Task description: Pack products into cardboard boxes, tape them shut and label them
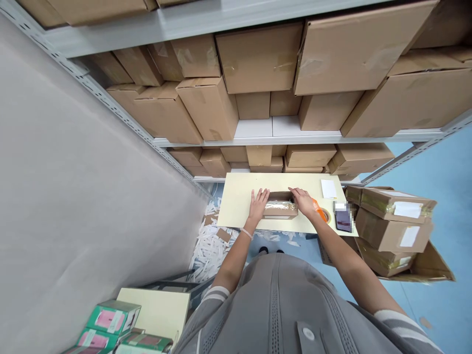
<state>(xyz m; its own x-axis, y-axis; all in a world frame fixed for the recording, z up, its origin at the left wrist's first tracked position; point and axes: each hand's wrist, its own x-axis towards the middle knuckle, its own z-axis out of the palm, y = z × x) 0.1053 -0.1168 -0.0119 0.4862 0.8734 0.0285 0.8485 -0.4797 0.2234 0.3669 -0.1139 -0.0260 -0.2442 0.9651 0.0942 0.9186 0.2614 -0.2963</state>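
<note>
**Storeroom aisle, shelving ahead**

Grey metal shelving (295,136) is running across the far side, its shelves holding stacked brown cartons (258,59). A plain grey wall (73,172) is filling the left. A pale yellow surface (236,206) is standing in front of the shelves. The blue floor (442,187) is showing at right, with white paper scraps (210,246) lying at left. Taped boxes (394,221) are piling up at right; green-and-pink boxes (110,319) are sitting bottom left. Light is even.
</note>
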